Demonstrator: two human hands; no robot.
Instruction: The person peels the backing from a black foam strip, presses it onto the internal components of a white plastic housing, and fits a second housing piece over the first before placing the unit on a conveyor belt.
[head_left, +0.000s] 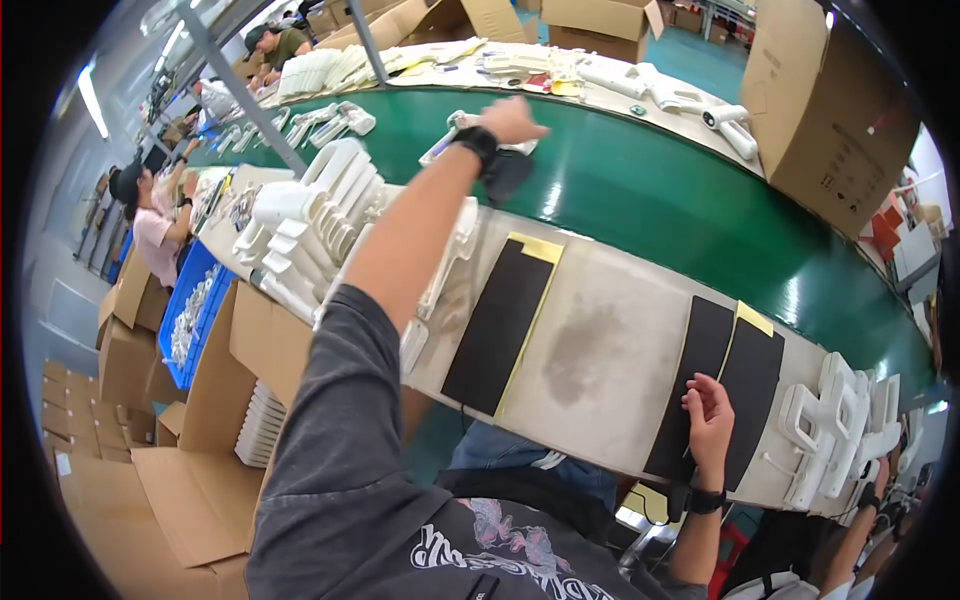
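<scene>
My left hand (512, 120) is stretched far out over the green conveyor belt (610, 170), its thumb held apart from the fingers. Just below that hand and wrist lies a white part (437, 150), mostly hidden by them; whether the fingers touch it I cannot tell. A dark rounded shape (507, 177) shows beneath the wrist. My right hand (708, 415) hovers at the near side of the worktable, over black mats (752, 395), with loosely bent fingers and nothing in them.
White plastic housings (310, 205) are stacked left of the worktable (600, 350); white handled parts (830, 425) stand at its right end. Another black mat (503, 330) lies left of centre. Cardboard boxes (830, 120) and a blue bin (187, 320) flank the line. A person (155, 215) works at far left.
</scene>
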